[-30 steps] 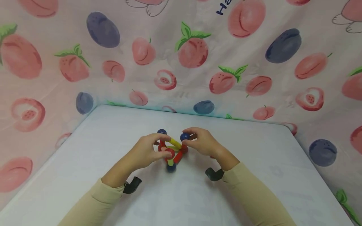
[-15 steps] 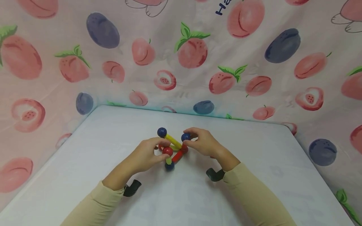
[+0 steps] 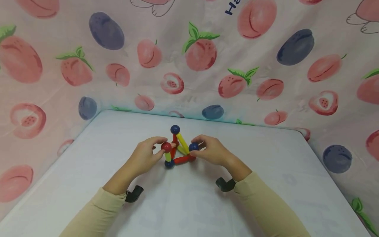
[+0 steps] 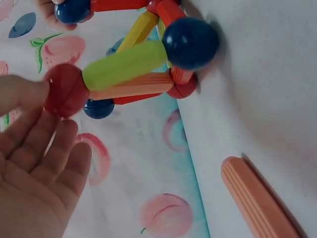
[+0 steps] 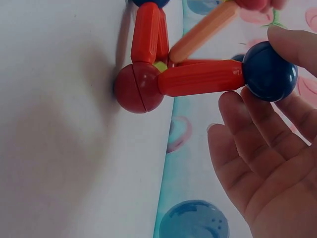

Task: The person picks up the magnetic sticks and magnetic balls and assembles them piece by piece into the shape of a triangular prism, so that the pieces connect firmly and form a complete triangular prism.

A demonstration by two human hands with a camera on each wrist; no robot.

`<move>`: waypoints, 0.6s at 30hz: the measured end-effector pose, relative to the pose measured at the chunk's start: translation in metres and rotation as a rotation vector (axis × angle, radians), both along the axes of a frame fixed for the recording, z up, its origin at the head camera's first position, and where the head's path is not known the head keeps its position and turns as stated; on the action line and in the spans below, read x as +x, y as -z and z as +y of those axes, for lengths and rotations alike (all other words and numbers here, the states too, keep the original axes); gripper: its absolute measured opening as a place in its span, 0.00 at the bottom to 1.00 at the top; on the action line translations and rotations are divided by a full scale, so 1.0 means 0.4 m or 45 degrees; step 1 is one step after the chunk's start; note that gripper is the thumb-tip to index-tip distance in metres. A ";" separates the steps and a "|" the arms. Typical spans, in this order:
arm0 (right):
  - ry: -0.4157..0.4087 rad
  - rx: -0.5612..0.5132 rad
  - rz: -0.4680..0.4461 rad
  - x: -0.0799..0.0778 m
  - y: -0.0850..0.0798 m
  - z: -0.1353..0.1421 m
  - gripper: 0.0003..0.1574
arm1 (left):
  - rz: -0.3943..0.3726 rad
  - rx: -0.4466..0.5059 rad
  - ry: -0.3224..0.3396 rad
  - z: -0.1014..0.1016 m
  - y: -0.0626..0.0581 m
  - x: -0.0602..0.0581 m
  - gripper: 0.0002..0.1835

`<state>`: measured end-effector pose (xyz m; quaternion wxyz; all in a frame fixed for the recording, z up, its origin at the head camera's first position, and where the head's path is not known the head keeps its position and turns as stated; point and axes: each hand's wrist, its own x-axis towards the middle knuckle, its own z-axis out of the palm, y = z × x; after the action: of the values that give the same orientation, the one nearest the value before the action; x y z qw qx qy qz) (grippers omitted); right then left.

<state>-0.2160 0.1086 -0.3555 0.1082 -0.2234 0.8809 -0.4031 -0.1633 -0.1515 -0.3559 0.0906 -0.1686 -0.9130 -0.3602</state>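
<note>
A frame of magnetic rods and balls stands on the table. My left hand (image 3: 146,153) pinches its red ball (image 4: 66,90), at the upper end of a yellow-green rod (image 4: 126,64). That rod rises from a blue ball (image 3: 169,164) on the table. My right hand (image 3: 211,149) pinches another blue ball (image 5: 270,72), on top of a red rod (image 5: 202,78) that stands on a red ball (image 5: 139,88). A third blue ball (image 3: 175,129) tops the rear corner, untouched, with a yellow rod (image 3: 182,142) sloping from it. An orange rod (image 4: 131,87) slants behind the yellow-green one.
A loose orange rod (image 4: 257,198) lies on the white table (image 3: 189,204), seen in the left wrist view. Fruit-printed cloth (image 3: 177,59) hangs behind the table. A black piece (image 3: 134,194) sits at the left wrist, a similar black piece (image 3: 225,185) at the right.
My left hand has moved left and slightly away with the red ball. The frame has turned: its front blue ball shifted left, its rear blue ball farther back and right. My right hand barely moved.
</note>
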 end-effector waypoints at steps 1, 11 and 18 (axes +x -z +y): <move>0.001 0.001 -0.007 0.001 -0.001 -0.001 0.26 | -0.001 0.012 -0.018 0.000 0.000 -0.002 0.21; -0.048 0.021 -0.018 0.014 -0.006 -0.003 0.23 | -0.053 0.070 -0.056 0.016 0.002 -0.023 0.22; -0.054 0.023 -0.034 0.021 -0.010 -0.005 0.21 | -0.083 0.066 -0.035 0.014 0.003 -0.035 0.20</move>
<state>-0.2075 0.1067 -0.3514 0.1304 -0.2357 0.8781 -0.3955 -0.1771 -0.1459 -0.3573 0.0700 -0.1418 -0.9081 -0.3878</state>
